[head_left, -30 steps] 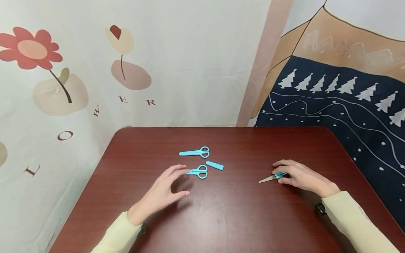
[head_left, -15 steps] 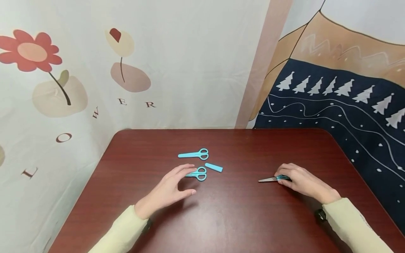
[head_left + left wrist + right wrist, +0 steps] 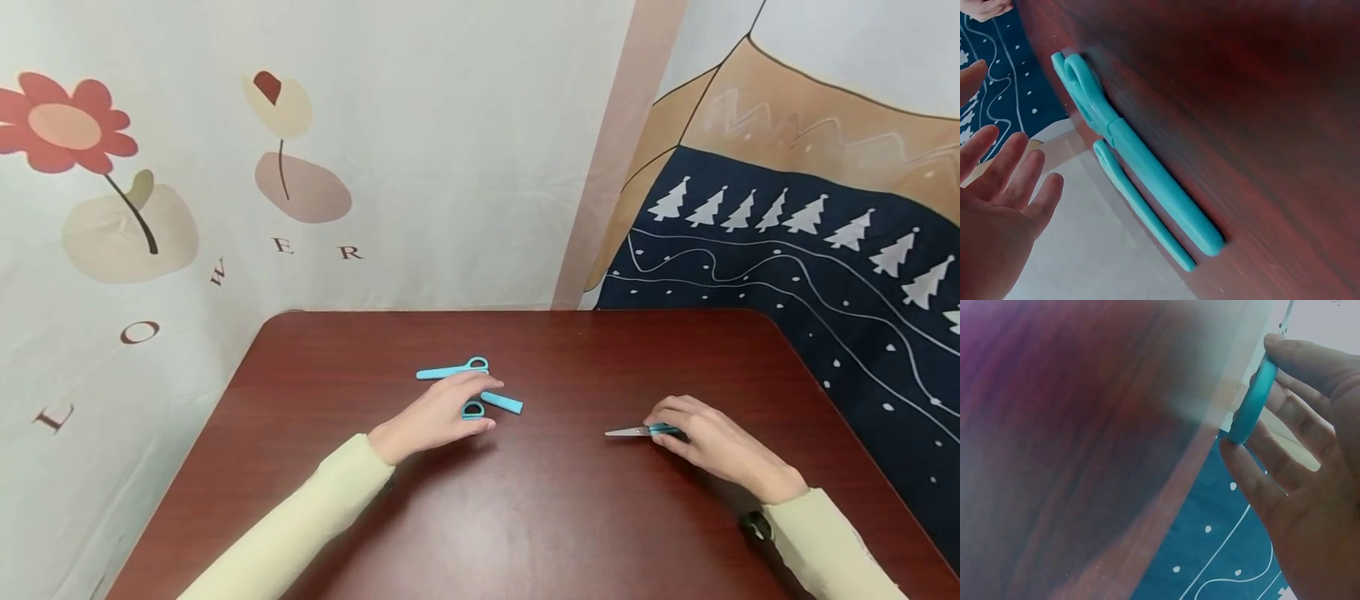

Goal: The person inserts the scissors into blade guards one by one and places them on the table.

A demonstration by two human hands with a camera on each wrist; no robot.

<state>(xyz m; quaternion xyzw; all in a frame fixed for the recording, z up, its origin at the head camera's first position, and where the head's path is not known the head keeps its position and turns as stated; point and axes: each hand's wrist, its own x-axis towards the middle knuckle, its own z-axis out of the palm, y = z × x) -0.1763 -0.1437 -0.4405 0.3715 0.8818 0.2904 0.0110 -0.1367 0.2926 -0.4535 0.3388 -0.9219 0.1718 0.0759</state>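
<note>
Head view: a dark red table (image 3: 525,517) is backed by printed cloths. The left hand (image 3: 438,414) lies spread over 1 capped teal scissors (image 3: 472,408); the right hand (image 3: 708,442) pinches the bare-bladed scissors (image 3: 637,431) (light, stiff, judged best taken by the loops).

Left wrist view: fingers (image 3: 1004,169) are spread.

Right wrist view: the teal handle (image 3: 1252,403) is pinched; the blades are cut off.

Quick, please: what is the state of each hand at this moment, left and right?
Left hand: open, fingers straight over the middle scissors.
Right hand: grips the bare-bladed scissors by the teal handle.
</note>
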